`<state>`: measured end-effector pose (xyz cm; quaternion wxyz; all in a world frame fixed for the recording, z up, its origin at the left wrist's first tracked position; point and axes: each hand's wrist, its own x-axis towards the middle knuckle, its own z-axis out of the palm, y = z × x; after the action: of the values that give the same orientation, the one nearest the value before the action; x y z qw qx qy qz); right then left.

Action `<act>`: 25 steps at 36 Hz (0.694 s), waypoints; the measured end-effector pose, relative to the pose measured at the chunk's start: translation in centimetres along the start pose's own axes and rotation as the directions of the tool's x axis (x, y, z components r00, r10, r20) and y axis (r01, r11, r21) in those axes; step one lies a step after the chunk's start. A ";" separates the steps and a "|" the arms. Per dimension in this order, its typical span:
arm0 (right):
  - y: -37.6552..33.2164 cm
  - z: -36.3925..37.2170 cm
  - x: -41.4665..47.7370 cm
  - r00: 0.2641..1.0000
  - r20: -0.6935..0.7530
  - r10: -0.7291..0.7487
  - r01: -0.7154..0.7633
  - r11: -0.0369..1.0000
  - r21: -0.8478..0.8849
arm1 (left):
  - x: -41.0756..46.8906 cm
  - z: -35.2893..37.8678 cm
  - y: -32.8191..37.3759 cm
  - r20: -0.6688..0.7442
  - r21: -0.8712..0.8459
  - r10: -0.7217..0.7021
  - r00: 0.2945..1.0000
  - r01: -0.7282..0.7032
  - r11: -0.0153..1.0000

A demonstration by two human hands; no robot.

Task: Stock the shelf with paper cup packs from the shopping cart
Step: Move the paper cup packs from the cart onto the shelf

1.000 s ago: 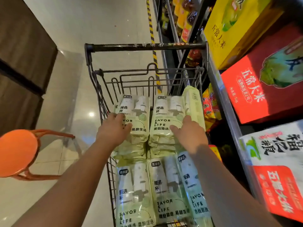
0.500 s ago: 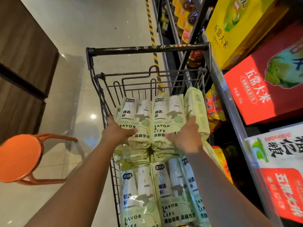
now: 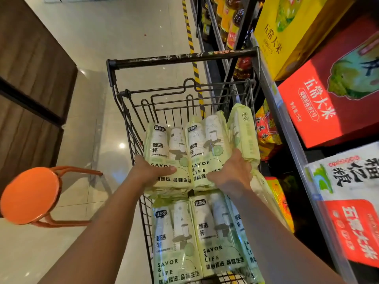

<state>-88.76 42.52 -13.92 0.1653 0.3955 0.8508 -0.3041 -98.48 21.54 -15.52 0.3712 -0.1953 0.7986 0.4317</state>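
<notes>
My left hand (image 3: 151, 173) and right hand (image 3: 232, 175) grip the near ends of the top cup packs (image 3: 184, 149) in the cart (image 3: 180, 58). The packs run lengthwise away from me. The shelf (image 3: 288, 128) lies to my right, nearer my right hand.

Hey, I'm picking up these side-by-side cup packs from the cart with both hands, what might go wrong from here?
1. The left hand and right hand grip the paper cup packs only at their near outer corners. The glossy packs may sag apart in the middle and fall.
2. The upright pack stands right beside the load and could topple.
3. The shelf edge is close on the right and might snag the packs.
</notes>
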 end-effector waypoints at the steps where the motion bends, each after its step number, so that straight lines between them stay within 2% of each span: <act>1: -0.1 -0.1 -0.1 1.000 0.007 0.012 -0.012 1.000 0.009 | -0.1 0.1 -0.2 -0.013 0.004 0.003 1.000 -0.003 1.000; 5: 0.1 -0.2 -0.2 0.998 0.057 -0.010 0.003 0.994 0.108 | -0.3 0.1 -1.1 -0.015 0.019 0.004 1.000 -0.003 1.000; 10: 0.2 -0.7 -0.6 0.992 0.127 -0.018 -0.027 0.939 0.342 | 1.4 0.3 -4.7 -0.051 0.007 0.032 0.998 -0.032 0.999; 14: 0.4 -0.3 -2.1 0.988 0.152 -0.026 -0.036 0.920 0.390 | -1.9 0.4 -4.8 -0.112 -0.047 0.063 0.992 -0.069 0.997; 21: 2.7 0.6 -7.8 0.998 0.038 -0.058 0.032 0.875 0.483 | -5.9 -1.6 -7.5 -0.068 -0.078 0.143 0.987 -0.148 0.986; 25: 3.6 0.4 -13.1 0.998 -0.046 -0.039 0.058 0.843 0.535 | -9.9 -3.0 -9.0 -0.034 -0.068 0.282 0.959 -0.284 0.957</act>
<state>-77.71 36.54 -8.79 0.0262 0.4092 0.7444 -0.5271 -87.70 13.97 -11.79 0.2890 -0.0974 0.8065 0.5065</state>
